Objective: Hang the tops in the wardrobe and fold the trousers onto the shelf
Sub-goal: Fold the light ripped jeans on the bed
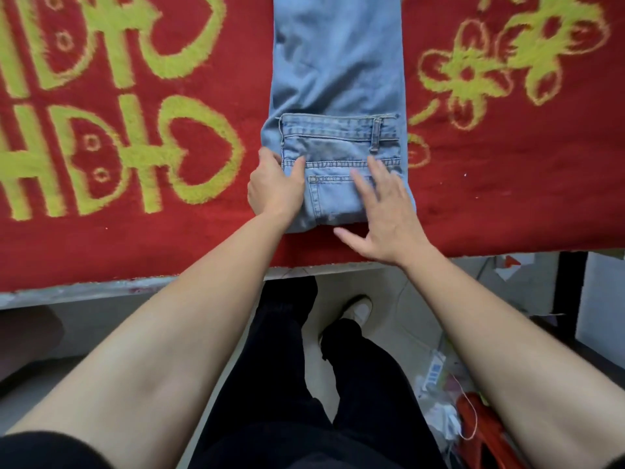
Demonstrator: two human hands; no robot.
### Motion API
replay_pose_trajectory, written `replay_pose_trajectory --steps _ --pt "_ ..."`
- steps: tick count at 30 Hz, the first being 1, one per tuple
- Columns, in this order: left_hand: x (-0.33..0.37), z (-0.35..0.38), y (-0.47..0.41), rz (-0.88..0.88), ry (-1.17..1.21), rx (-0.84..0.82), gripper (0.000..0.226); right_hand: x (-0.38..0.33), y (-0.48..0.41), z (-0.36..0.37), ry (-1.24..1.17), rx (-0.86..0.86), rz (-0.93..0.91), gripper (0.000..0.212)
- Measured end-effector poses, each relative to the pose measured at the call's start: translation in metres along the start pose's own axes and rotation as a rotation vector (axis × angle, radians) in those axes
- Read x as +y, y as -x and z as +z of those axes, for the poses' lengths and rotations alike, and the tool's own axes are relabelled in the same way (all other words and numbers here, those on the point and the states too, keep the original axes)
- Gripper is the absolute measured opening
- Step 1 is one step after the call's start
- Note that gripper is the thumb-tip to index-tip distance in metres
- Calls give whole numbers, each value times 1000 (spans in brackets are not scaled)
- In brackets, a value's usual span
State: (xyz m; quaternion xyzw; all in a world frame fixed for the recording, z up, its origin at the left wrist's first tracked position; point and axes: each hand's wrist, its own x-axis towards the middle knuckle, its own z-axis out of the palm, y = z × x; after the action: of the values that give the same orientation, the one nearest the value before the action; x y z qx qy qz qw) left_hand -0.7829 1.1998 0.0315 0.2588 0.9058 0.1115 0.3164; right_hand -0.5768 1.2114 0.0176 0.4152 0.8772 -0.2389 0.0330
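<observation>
A pair of light blue jeans [338, 72] lies lengthwise on a red blanket [135, 238], legs running away from me out of the top of the view. The waist end is folded over toward the legs, waistband and back pocket facing up. My left hand [275, 187] grips the left edge of that folded part, thumb on top of the denim. Flat on the right side of the fold, over the pocket, rests my right hand [382, 211] with fingers spread and straight.
The red blanket with yellow-green hearts and flowers covers a raised surface whose pale front edge [101, 289] runs below my hands. Beneath it are my dark-trousered legs, a white shoe [360, 309], and clutter [446, 394] on the floor at the right.
</observation>
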Motion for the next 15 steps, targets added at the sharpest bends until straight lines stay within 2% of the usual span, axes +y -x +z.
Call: replay_pose_trajectory --steps 1,2,4,5,7,9,11,13,15 --pt "-2 -2 -2 51 -20 38 44 4 5 2 102 -29 -46 101" --pt "-6 -4 -2 178 -72 98 45 8 8 4 184 -68 -49 106" --pt "-16 -5 -1 596 -200 217 48 16 9 5 272 -131 36 115" --pt "-21 -4 2 817 -258 210 53 18 8 4 278 -147 72 117" --pt "-30 -5 8 1127 -498 2 75 20 5 2 257 -156 66 114" --pt "-33 -8 9 1172 -854 -244 95 20 1 -5 200 -159 35 104" --pt "-29 -15 7 1110 -1006 -358 102 19 -5 -20 111 -187 41 95" --pt "-19 -29 4 1092 -974 -424 105 16 -13 -45 18 -243 93 84" --pt "-1 -48 -2 1055 -803 -537 102 14 -25 -75 -62 -274 177 73"
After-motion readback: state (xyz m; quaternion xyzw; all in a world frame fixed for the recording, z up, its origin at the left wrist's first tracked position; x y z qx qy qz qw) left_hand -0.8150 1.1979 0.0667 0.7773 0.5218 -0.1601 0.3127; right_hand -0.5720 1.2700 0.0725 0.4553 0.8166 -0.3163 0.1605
